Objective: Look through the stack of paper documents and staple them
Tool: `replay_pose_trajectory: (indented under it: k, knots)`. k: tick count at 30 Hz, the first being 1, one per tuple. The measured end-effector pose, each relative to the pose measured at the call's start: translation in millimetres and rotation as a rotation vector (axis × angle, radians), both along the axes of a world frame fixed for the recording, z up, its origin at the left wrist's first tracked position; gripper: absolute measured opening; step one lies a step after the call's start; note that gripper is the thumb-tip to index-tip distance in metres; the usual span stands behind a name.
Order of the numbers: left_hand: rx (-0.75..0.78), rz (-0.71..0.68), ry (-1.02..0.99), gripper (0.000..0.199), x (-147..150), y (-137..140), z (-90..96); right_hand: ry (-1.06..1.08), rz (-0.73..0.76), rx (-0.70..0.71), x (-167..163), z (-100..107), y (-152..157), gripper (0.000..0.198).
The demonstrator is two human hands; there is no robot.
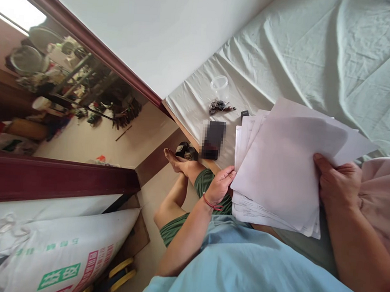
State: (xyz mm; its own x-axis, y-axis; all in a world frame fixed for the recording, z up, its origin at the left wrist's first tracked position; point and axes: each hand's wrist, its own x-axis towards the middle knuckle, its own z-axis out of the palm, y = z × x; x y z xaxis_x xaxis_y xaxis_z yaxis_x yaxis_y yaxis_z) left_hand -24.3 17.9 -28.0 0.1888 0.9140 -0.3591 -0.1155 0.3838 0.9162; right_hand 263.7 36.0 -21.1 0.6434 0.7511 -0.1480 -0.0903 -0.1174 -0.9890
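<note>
A loose stack of white paper sheets (279, 168) lies fanned out over my lap and the edge of the bed. My left hand (221, 184), a red cord around its wrist, pinches the left edge of a sheet between thumb and fingers. On the other side, my right hand (339, 179) grips sheets at their right edge, its thumb on top and its fingers hidden beneath. The top sheet shows no print, while printed lines show on lower sheets near my lap.
On the pale bed sheet (304, 51) are a clear plastic cup (219, 87), a bunch of keys (219, 106), a small black object (245, 114) and a blurred dark item (213, 138). Black sandals (186, 151) rest on the floor. A white printed sack (68, 248) leans at lower left.
</note>
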Motion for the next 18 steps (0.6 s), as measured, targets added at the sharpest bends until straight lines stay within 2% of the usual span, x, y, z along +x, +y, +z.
replay_pose_trajectory:
  k: [8, 18]
  knots:
    - [0.031, -0.088, 0.037, 0.044, -3, 2, 6.4, 0.040, -0.054, 0.017, -2, -2, 2, 0.020]
    - [0.080, -0.143, 0.112, 0.047, -1, 2, 11.4, 0.076, -0.031, 0.008, -4, 2, 1, 0.022]
